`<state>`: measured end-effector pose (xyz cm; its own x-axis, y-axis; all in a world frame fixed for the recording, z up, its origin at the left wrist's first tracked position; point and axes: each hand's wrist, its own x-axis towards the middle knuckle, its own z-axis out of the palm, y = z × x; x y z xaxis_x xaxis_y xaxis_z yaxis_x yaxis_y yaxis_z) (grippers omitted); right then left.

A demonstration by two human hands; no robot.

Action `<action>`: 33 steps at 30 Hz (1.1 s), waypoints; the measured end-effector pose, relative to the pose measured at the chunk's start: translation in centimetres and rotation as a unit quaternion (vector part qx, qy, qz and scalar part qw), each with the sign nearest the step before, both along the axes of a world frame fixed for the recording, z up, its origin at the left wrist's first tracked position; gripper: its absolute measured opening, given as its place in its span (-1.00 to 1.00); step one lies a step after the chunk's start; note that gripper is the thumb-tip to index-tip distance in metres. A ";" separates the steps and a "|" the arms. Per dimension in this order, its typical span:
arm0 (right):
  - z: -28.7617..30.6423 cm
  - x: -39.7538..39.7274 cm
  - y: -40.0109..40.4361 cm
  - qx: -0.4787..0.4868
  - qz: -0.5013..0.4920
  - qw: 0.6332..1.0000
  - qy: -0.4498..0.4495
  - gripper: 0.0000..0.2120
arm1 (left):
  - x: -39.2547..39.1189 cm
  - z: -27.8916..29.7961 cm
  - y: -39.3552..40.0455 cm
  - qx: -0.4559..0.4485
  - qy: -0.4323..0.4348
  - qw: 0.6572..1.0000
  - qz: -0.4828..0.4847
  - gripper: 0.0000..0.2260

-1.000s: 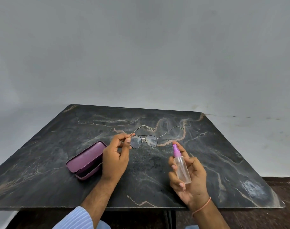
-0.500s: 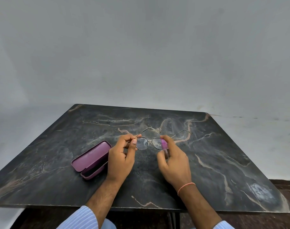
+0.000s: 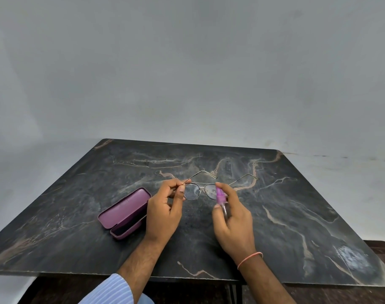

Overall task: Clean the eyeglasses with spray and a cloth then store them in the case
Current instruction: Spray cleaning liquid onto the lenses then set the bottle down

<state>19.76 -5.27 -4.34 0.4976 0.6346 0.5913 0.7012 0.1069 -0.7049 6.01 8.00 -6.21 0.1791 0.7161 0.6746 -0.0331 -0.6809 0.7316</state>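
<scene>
Thin metal-framed eyeglasses [image 3: 197, 190] with their arms unfolded hang just above the dark marble table [image 3: 296, 205]. My left hand [image 3: 165, 209] pinches them at the left hinge. My right hand [image 3: 233, 220] grips a small clear spray bottle [image 3: 221, 197] with a purple top, its nozzle right at the right lens and a finger over the top. A purple glasses case [image 3: 123, 212] lies open on the table to the left of my left hand. No cloth is in view.
The table has a grey wall behind it. Its front edge runs just below my wrists, with dark floor and a table leg [image 3: 235, 292] under it. A pale smudge [image 3: 354, 257] marks the near right corner.
My right hand brought the spray bottle up from near the front edge to the right lens and turned palm down. My left hand kept its pinch on the eyeglasses.
</scene>
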 end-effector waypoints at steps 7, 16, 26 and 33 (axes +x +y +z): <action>0.1 -1.8 0.8 -0.031 0.029 0.999 -0.021 -0.56 | 0.0 0.1 -0.2 0.025 0.022 0.999 0.001 -0.89; 0.3 -2.1 1.1 -0.043 0.022 0.998 -0.037 -0.52 | -0.1 -0.3 0.1 0.047 0.029 0.998 0.009 -0.87; -1.3 5.2 -4.4 -0.022 -0.045 0.999 -0.001 -0.40 | -0.2 0.0 0.3 0.028 0.001 0.999 0.029 -0.77; -1.0 8.4 -6.4 -0.066 -0.126 0.989 0.030 -0.65 | -0.3 -0.5 0.4 0.008 0.005 0.999 0.031 -0.80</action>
<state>28.17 -11.65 -5.30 0.6818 0.5558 0.4756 0.6504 -0.1629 -0.7420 5.75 8.42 -6.74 0.1404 0.7147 0.6852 0.0168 -0.6937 0.7201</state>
